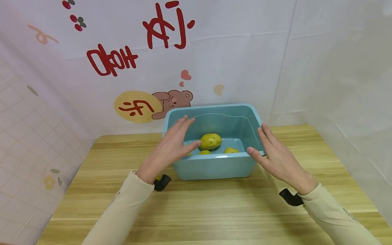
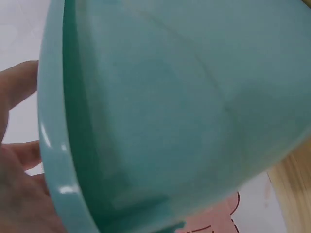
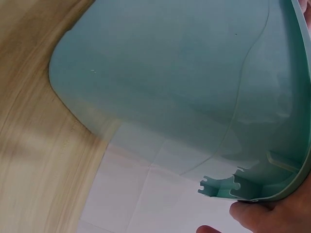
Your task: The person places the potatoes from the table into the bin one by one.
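A light blue plastic tub (image 1: 216,167) stands on the wooden table near the back wall. Inside it lies a yellow potato (image 1: 210,141), with several smaller-looking yellow pieces partly hidden by the front rim. My left hand (image 1: 171,144) is over the tub's left side, fingers extended and thumb apart, holding nothing. At the right rim, my right hand (image 1: 280,158) rests its straight fingers along the edge, with its thumb by the front corner. The left wrist view shows the tub's outer wall (image 2: 170,107) close up; the right wrist view shows the wall (image 3: 160,73) too.
A white cloth wall (image 1: 240,66) with red characters and a cartoon bear rises right behind the tub. Pale side walls flank the table (image 1: 216,216). Black curved pieces (image 1: 291,198) show at both wrists.
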A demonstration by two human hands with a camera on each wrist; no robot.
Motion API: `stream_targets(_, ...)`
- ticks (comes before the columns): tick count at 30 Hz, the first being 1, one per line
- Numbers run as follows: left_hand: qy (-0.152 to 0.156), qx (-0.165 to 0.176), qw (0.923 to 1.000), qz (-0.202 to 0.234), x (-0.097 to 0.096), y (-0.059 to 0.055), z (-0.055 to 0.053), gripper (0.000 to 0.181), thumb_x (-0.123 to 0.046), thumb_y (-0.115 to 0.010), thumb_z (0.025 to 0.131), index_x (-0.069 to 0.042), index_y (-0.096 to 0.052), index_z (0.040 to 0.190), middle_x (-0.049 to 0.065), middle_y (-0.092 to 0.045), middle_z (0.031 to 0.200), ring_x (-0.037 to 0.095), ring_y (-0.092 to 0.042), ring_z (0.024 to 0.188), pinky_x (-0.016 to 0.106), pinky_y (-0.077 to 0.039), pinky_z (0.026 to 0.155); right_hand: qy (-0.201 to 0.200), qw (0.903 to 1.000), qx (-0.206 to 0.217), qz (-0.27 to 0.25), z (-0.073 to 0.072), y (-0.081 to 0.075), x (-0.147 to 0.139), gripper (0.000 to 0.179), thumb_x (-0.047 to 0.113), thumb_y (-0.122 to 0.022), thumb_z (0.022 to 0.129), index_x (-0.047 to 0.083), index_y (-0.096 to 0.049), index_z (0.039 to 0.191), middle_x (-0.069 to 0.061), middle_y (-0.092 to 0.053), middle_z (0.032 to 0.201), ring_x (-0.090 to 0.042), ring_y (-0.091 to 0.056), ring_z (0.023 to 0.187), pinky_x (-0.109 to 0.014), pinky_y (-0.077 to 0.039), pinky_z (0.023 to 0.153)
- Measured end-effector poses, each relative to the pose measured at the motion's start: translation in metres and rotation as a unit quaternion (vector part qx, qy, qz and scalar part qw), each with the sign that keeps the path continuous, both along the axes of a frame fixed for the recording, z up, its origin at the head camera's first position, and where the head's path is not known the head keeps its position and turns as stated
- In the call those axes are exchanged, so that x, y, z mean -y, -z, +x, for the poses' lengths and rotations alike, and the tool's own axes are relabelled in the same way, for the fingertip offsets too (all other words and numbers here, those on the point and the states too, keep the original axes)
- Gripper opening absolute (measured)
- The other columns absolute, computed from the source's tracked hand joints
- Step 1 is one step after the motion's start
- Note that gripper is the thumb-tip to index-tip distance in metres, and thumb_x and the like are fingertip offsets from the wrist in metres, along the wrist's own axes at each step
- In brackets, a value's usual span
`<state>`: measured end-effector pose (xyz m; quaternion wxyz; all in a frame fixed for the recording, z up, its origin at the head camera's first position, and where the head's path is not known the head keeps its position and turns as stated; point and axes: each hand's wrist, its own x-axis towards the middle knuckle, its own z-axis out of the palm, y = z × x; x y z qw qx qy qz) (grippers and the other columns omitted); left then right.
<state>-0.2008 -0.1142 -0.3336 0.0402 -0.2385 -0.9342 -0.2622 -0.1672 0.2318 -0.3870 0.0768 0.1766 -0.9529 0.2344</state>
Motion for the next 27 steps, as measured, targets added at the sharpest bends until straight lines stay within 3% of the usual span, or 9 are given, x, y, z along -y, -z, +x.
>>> stream_targets(5, -0.004, -0.082, 0.9953, 0.051, 0.014, 0.008, 0.012, 0.078, -0.046, -0.066, 0.100, -0.006, -0.036, 0.160, 0.015, -0.024, 0.170, 0.033, -0.020, 0.157, 0.059, -0.017, 0.124, 0.002, 1.0000, 0.006, -0.003, 0.001, 0.001, 0.001, 0.087, 0.055, -0.046, 0.107, -0.004, -0.015, 0.163, -0.019, -0.003, 0.172, -0.047, -0.019, 0.154, -0.069, -0.028, 0.114)
stream_targets(9, -0.029, -0.147, 0.9835, 0.102, 0.035, 0.019, 0.025, 0.078, -0.055, -0.054, 0.103, -0.003, -0.038, 0.158, 0.009, -0.025, 0.170, 0.031, -0.019, 0.157, 0.059, -0.018, 0.124, 0.001, 1.0000, 0.008, -0.005, 0.001, 0.000, 0.002, 0.086, 0.054, -0.046, 0.107, -0.004, -0.014, 0.163, -0.020, -0.003, 0.172, -0.049, -0.020, 0.153, -0.070, -0.028, 0.113)
stream_targets(13, -0.054, -0.178, 0.9732, 0.134, 0.058, 0.030, 0.034, 0.082, -0.062, -0.044, 0.104, -0.001, -0.036, 0.159, 0.010, -0.026, 0.170, 0.031, -0.020, 0.157, 0.059, -0.021, 0.123, 0.001, 0.9999, 0.010, -0.007, 0.001, 0.000, 0.001, 0.086, 0.053, -0.046, 0.107, -0.003, -0.013, 0.163, -0.019, -0.002, 0.172, -0.049, -0.020, 0.153, -0.070, -0.028, 0.113)
stream_targets(18, -0.075, -0.174, 0.9731, 0.131, 0.086, 0.046, 0.044, 0.077, -0.054, -0.047, 0.106, -0.002, -0.033, 0.160, 0.011, -0.025, 0.170, 0.034, -0.019, 0.157, 0.064, -0.022, 0.121, 0.000, 0.9999, 0.011, -0.011, 0.001, 0.000, 0.000, 0.086, 0.053, -0.047, 0.107, -0.002, -0.012, 0.164, -0.018, -0.001, 0.172, -0.048, -0.018, 0.154, -0.070, -0.027, 0.114)
stream_targets(23, -0.083, -0.139, 0.9809, 0.107, 0.109, 0.063, 0.049, 0.076, -0.052, -0.051, 0.105, -0.003, -0.033, 0.160, 0.013, -0.022, 0.171, 0.040, -0.020, 0.155, 0.069, -0.023, 0.118, 0.000, 0.9999, 0.008, -0.009, 0.001, 0.000, 0.001, 0.085, 0.052, -0.047, 0.108, -0.003, -0.013, 0.164, -0.015, 0.001, 0.173, -0.049, -0.019, 0.153, -0.071, -0.028, 0.113)
stream_targets(27, -0.077, -0.105, 0.9895, 0.063, 0.125, 0.078, 0.048, 0.081, -0.053, -0.056, 0.102, -0.002, -0.033, 0.160, 0.017, -0.018, 0.171, 0.046, -0.017, 0.155, 0.073, -0.021, 0.116, 0.002, 0.9999, 0.006, -0.009, 0.000, 0.001, 0.003, 0.085, 0.052, -0.048, 0.107, -0.002, -0.014, 0.164, -0.016, -0.001, 0.173, -0.051, -0.022, 0.151, -0.072, -0.028, 0.112)
